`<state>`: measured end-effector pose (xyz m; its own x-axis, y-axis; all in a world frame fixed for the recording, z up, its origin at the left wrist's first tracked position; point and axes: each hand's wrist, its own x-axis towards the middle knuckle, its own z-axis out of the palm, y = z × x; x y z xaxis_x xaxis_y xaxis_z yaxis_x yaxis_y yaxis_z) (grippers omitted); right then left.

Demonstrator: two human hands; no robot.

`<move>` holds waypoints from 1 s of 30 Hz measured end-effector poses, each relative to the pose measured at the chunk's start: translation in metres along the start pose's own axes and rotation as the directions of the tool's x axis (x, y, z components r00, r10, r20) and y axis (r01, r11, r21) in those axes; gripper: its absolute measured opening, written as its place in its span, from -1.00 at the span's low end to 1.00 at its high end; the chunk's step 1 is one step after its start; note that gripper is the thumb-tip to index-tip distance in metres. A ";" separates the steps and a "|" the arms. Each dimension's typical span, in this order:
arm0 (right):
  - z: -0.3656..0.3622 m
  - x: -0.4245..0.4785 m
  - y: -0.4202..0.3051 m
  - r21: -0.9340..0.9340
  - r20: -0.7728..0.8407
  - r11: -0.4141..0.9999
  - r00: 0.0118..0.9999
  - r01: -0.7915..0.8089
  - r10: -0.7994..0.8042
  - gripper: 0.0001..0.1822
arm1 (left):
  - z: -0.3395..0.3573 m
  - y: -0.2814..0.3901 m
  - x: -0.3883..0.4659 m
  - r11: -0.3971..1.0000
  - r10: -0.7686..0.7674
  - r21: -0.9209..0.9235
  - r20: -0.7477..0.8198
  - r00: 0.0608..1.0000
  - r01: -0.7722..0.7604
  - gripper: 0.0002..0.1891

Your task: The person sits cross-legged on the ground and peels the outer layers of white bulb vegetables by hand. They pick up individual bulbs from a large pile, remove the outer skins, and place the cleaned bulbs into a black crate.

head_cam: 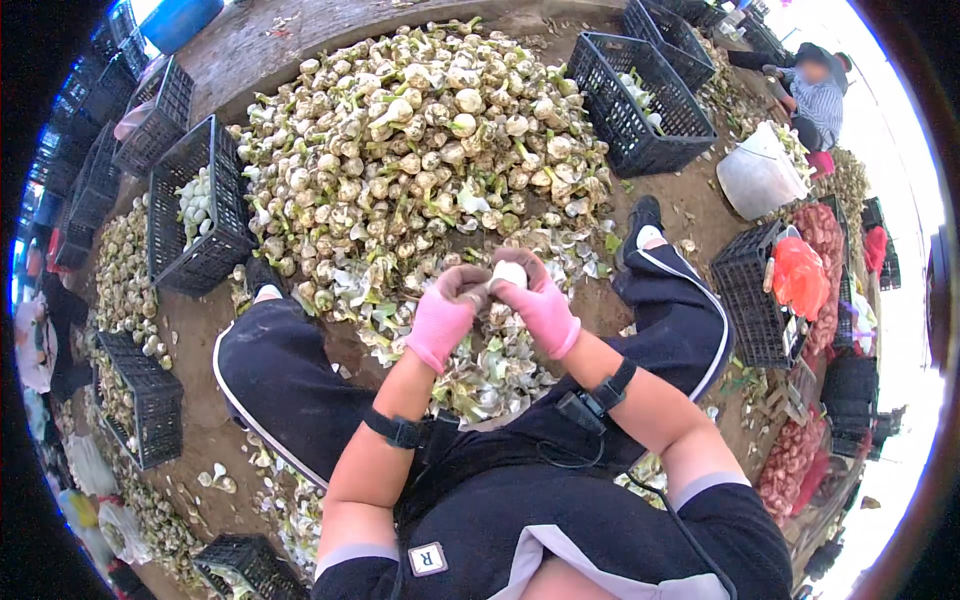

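A white, peeled garlic bulb [510, 274] sits in my right hand [531, 292], which wears a pink glove with a brown, soiled palm and fingers. My left hand [445, 311], gloved the same way, has its fingertips close together against the bulb's left side; whether they pinch a bit of skin cannot be made out. Beyond both hands rises a large heap of unpeeled garlic bulbs [420, 142], dirt-stained, some with green stems. Below my hands, between my legs, lies a pile of loose garlic skins [491, 379].
A black plastic crate [199, 255] at left holds peeled garlic; another black crate [645, 142] stands right of the heap. Farther right are a white bucket [757, 176], an orange plastic bag [801, 277] on a crate and red mesh sacks [795, 457]. A seated person [814, 97] is at upper right.
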<state>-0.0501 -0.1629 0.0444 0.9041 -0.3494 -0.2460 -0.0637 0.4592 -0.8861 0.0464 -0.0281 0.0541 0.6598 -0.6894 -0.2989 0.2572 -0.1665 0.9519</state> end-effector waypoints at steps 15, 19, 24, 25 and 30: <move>-0.202 0.194 -0.129 -0.109 -0.567 0.990 0.813 0.086 -0.133 -0.58 | -0.148 0.127 -0.022 0.893 0.381 0.347 -0.238 0.893 -0.288 -0.57; -0.152 0.198 0.004 -0.433 -0.125 0.873 0.974 -0.225 0.189 -0.59 | -0.155 0.100 -0.009 0.926 0.304 0.322 -0.323 0.896 -0.198 -0.62; -0.094 0.180 0.119 -0.944 -0.117 0.193 0.817 -0.268 0.564 -0.39 | -0.139 0.098 -0.002 0.678 0.340 0.711 -0.074 0.937 -0.190 -0.63; -0.077 0.178 0.138 -0.978 -0.187 -0.028 0.805 -0.207 0.563 -0.38 | -0.137 0.098 -0.005 0.650 0.315 0.740 -0.061 0.947 -0.169 -0.62; -0.048 0.166 0.167 -0.974 -0.224 -0.117 0.870 -0.192 0.440 -0.32 | -0.125 0.094 -0.007 0.586 0.280 0.795 -0.015 0.960 -0.158 -0.66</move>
<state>0.0688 -0.1835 -0.1638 0.6636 -0.2850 -0.6917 -0.5781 -0.7822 -0.2323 0.1541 0.0488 0.1374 0.7159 -0.6979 -0.0216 -0.5150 -0.5487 0.6586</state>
